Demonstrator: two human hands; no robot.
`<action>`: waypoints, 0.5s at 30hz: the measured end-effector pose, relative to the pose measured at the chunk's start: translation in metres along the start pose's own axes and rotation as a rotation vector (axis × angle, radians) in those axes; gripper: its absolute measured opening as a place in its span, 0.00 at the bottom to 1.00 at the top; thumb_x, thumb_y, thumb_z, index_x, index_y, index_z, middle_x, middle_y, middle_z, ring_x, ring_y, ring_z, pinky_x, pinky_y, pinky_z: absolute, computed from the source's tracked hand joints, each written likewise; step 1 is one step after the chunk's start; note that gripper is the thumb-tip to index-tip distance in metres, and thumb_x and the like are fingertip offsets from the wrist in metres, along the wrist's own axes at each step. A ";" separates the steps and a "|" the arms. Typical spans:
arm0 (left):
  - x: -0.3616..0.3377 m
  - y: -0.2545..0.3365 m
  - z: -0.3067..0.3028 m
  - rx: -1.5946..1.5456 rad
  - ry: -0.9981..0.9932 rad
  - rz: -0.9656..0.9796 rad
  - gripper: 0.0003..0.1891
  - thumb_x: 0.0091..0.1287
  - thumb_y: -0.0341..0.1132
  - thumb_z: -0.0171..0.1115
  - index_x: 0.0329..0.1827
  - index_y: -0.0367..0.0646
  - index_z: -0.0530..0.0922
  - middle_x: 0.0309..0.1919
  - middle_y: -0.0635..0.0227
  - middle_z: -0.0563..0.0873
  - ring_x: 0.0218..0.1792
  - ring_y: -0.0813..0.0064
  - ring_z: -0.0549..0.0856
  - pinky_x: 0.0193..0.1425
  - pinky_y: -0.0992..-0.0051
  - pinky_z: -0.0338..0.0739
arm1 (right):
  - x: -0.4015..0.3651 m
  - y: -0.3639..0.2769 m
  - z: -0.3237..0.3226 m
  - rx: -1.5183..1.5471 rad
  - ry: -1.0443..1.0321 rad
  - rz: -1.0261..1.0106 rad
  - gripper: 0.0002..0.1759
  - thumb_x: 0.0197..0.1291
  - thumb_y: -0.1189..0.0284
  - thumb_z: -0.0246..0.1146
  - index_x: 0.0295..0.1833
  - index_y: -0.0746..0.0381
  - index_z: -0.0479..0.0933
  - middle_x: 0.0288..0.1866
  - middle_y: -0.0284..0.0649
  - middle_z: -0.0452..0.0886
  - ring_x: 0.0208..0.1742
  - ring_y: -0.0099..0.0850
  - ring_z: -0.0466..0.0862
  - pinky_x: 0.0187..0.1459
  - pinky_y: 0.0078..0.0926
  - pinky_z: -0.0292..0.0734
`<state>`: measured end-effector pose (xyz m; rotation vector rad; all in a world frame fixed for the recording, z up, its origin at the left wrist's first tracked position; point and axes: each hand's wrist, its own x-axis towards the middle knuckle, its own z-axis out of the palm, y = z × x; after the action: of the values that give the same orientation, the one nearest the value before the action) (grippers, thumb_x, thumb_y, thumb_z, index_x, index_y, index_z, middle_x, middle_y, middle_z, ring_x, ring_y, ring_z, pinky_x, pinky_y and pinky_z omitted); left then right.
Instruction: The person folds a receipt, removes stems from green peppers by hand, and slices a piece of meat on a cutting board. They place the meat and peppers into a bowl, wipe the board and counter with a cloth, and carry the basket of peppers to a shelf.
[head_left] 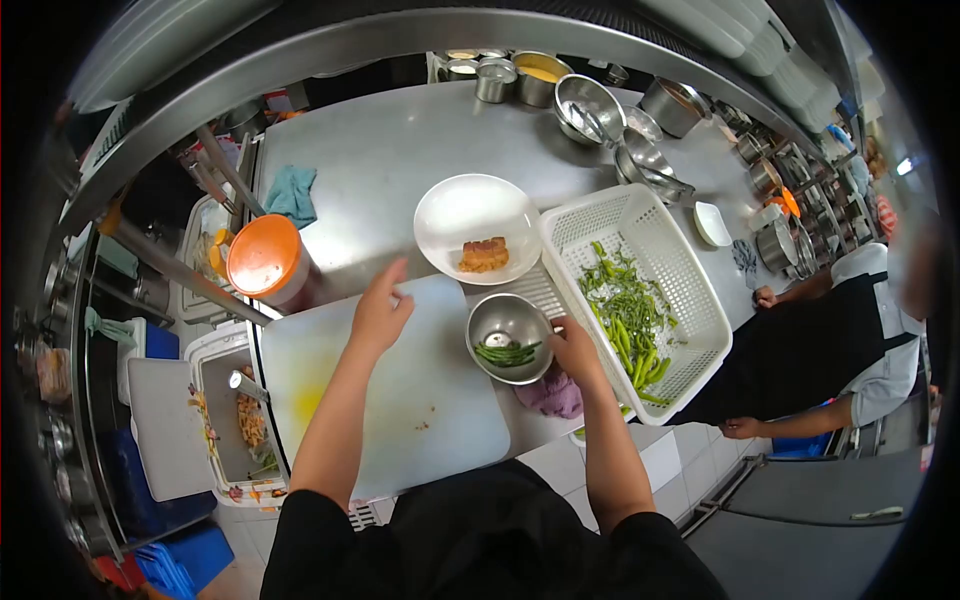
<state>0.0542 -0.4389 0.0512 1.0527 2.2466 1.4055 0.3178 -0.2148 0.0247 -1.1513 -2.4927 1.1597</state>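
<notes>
My right hand [575,350] grips the right rim of a small steel bowl [487,312], with cut green vegetable pieces [508,354] lying in its bottom. The bowl sits at the right edge of a white cutting board [400,420]. Above the board's upper part my left hand [383,312] hangs with its fingers apart, holding nothing. Beyond the bowl stands a white plate [445,215], and on its near side rests a browned, sliced block of food [484,254]. A white perforated basket [690,285] to the right contains long green peppers [628,350] and leafy greens.
A purple cloth [552,395] lies beside the bowl. An orange-lidded container [264,256] and a teal cloth [291,196] are at the left. Steel bowls [590,100] and pots line the back. A person in a black apron [790,350] stands at the right. A bin [225,400] adjoins the board.
</notes>
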 end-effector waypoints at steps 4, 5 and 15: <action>-0.054 -0.020 -0.018 -0.097 0.080 -0.103 0.27 0.59 0.29 0.59 0.65 0.45 0.69 0.49 0.63 0.81 0.36 0.76 0.80 0.42 0.75 0.75 | -0.004 -0.041 -0.005 0.570 -0.026 0.148 0.17 0.56 0.77 0.56 0.53 0.69 0.71 0.26 0.43 0.77 0.15 0.28 0.76 0.16 0.24 0.72; -0.064 -0.019 -0.021 -0.114 0.082 -0.135 0.26 0.60 0.28 0.58 0.64 0.45 0.70 0.48 0.63 0.81 0.35 0.77 0.79 0.41 0.76 0.75 | 0.009 -0.054 0.002 0.625 0.016 0.150 0.18 0.56 0.77 0.56 0.54 0.69 0.69 0.26 0.43 0.77 0.15 0.29 0.77 0.17 0.26 0.74; -0.117 -0.012 -0.026 -0.183 0.133 -0.212 0.24 0.61 0.25 0.56 0.63 0.43 0.70 0.46 0.64 0.80 0.32 0.79 0.76 0.40 0.78 0.74 | 0.179 -0.128 0.053 0.563 0.285 0.203 0.16 0.57 0.76 0.53 0.51 0.72 0.68 0.28 0.50 0.80 0.16 0.35 0.81 0.17 0.28 0.78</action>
<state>0.1151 -0.5426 0.0385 0.6598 2.1913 1.5909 0.0974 -0.1717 0.0496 -1.2974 -1.7100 1.4931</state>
